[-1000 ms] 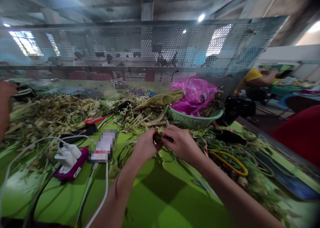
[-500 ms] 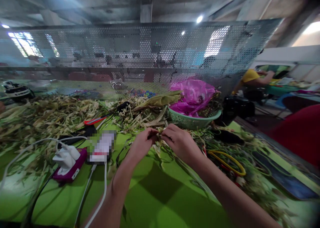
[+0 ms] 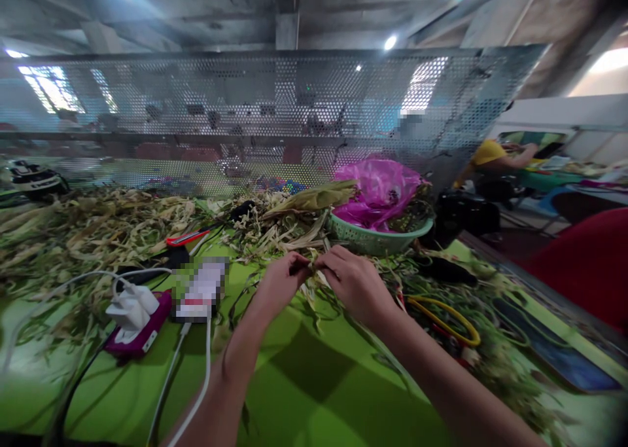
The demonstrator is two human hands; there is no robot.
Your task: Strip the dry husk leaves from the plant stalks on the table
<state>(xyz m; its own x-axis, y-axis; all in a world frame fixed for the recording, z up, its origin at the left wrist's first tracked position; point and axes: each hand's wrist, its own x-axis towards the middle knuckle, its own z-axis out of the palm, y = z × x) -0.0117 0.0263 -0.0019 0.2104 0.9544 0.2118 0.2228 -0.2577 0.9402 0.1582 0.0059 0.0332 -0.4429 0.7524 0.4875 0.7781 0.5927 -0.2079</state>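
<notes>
My left hand [image 3: 282,283] and my right hand [image 3: 350,280] meet over the green tabletop [image 3: 304,375]. The fingers of both are pinched on a small pale strip of dried husk [image 3: 313,268], most of it hidden by the fingertips. More pale strips [image 3: 314,306] hang or lie just below the hands; I cannot tell whether they join the held one. Beyond my right hand stands a light green basket [image 3: 380,241] with a pink plastic bag [image 3: 375,188] in it. A large dry leaf [image 3: 314,198] leans against the basket.
Dried husks [image 3: 98,237] are heaped at the left. A purple power strip [image 3: 140,332] with white plugs and a phone [image 3: 201,290] on cables lie left of my arm. A red cutter [image 3: 189,237] is behind. A yellow loop [image 3: 449,316] lies at right. A perforated metal screen [image 3: 235,107] rises behind.
My hands stay together over the same spot, with the fingertips shifted only slightly on the strip. The view has tilted a little.
</notes>
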